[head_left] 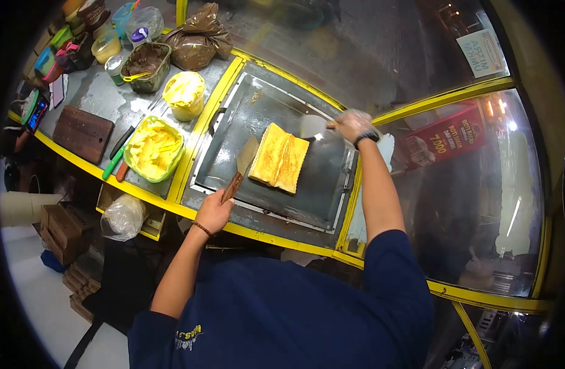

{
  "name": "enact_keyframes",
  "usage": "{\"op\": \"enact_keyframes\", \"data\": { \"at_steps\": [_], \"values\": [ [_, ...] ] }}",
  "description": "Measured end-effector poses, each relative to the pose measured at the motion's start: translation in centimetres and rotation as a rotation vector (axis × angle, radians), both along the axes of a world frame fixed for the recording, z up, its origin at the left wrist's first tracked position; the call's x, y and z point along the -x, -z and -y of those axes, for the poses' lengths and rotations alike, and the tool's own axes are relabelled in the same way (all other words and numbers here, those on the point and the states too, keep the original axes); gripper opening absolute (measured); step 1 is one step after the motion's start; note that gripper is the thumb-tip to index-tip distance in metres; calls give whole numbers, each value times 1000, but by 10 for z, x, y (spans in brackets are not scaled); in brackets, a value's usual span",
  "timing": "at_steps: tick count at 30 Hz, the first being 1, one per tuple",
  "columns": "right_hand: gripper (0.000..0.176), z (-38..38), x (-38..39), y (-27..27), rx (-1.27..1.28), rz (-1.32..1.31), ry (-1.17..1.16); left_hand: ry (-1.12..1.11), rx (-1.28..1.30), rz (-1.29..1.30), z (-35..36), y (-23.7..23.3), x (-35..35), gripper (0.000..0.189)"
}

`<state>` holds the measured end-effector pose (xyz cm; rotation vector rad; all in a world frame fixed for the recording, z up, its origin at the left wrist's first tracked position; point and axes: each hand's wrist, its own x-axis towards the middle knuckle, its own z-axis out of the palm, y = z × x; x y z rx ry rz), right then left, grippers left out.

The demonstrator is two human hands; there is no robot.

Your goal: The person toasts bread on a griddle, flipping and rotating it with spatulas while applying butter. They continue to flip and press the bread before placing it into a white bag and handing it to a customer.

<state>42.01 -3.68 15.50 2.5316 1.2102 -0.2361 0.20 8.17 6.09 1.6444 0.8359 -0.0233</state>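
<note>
Toasted bread [279, 158], split down the middle and golden brown, lies on the flat griddle [233, 132]. My left hand [213, 213] is closed round the wooden handle of a metal spatula [246, 155], whose blade rests close along the bread's left side. In a clear plastic glove, my right hand [354, 125] grips a second spatula, a wide scraper [313, 126] with a short wooden handle. Its pale blade is over the griddle, to the upper right of the bread and apart from it.
Left of the griddle are a green-lined tub of margarine [153, 149], another yellow tub [185, 95], a brown-spread container [146, 66], knives [114, 161] and a wooden board [83, 133]. A brown plastic bag [199, 38] sits behind. Yellow-framed panels [467, 184] border the right.
</note>
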Motion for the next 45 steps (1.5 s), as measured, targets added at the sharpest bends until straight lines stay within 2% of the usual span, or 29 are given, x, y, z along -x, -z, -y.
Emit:
{"op": "enact_keyframes", "data": {
  "at_steps": [3, 7, 9, 10, 11, 13, 14, 15, 17, 20, 25, 30, 33, 36, 37, 38, 39, 41, 42, 44, 45],
  "values": [
    [38, -28, 9, 4, -96, 67, -186, 36, -53, -1, -4, -9, -2, 24],
    [37, 17, 23, -19, 41, 87, 121, 79, -208, -36, -9, -22, 0, 24],
    [51, 54, 36, -13, -20, 95, 251, 100, -281, -41, -8, -19, 6, 24],
    [54, 70, 43, 2, 2, 22, 399, 124, -303, -62, -7, -21, 8, 24],
    [55, 84, 59, 15, -31, -23, 453, 144, -327, -83, -6, -24, 11, 24],
    [30, 111, 100, 55, -212, 70, 397, 179, -390, -107, -5, -33, 18, 23],
    [19, 115, 127, 58, -226, -21, 346, 209, -402, -115, -4, -38, 20, 24],
    [17, 118, 155, 67, -347, -5, 274, 240, -415, -125, -3, -43, 21, 24],
    [16, 110, 204, 62, -373, -76, 331, 326, -432, -145, 2, -48, 23, 25],
    [15, 105, 234, 46, -369, -170, 419, 440, -440, -158, 12, -54, 21, 26],
    [17, 111, 189, 48, -245, -105, 401, 548, -368, -125, 33, -59, 13, 25],
    [20, 82, 140, 38, -153, -81, 230, 582, -249, -31, 68, -39, -8, 29],
    [22, 58, 138, 37, -293, -50, 161, 540, -224, 21, 80, -32, -25, 29],
    [24, 62, 127, 59, -416, 90, 177, 495, -189, 92, 79, -36, -27, 28],
    [21, 70, 128, 59, -554, 139, 145, 487, -165, 123, 72, -41, -24, 28],
    [19, 82, 128, 58, -601, -2, 281, 476, -141, 155, 64, -47, -22, 28],
    [17, 87, 143, 32, -643, -146, 417, 461, -77, 122, 52, -63, -20, 28],
    [17, 116, 159, 34, -668, -117, 544, 445, -208, 151, 29, -77, -23, 27],
    [18, 135, 163, 52, -653, 59, 530, 443, -300, 158, 18, -77, -29, 27],
    [16, 169, 185, 74, -715, 29, 535, 439, -603, 9, 8, -92, -51, 25],
    [15, 187, 195, 94, -752, -51, 540, 465, -666, -24, 5, -101, -67, 25]
  ]
}}
